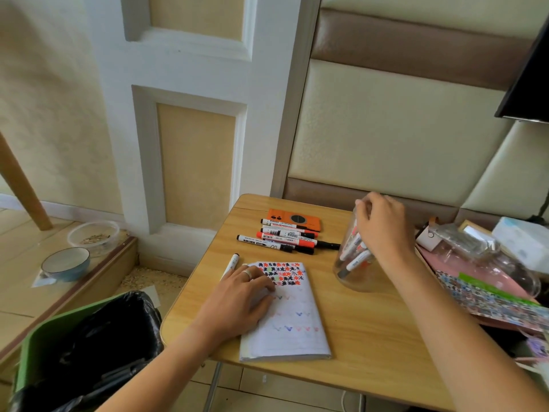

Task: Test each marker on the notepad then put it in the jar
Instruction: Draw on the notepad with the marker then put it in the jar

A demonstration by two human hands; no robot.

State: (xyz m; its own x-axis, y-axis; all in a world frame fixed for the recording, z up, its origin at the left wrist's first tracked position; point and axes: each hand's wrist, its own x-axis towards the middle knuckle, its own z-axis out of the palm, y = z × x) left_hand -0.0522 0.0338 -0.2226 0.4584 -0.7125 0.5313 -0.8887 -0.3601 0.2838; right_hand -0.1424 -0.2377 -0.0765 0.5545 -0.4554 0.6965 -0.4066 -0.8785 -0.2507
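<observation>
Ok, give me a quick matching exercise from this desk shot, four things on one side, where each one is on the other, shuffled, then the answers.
Things:
1. notepad
2. jar
3. pile of markers
4. single marker

Places:
A. on the table's far side, partly on an orange case
B. under the right hand, markers inside
C. just left of the notepad's top corner, by the left hand
D. under the left hand, near the front edge

Pairs: 1-D, 2-B, 3-A, 4-C

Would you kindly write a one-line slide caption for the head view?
Left hand steadies the notepad while the right hand reaches over the jar; untested markers wait beyond.
</observation>
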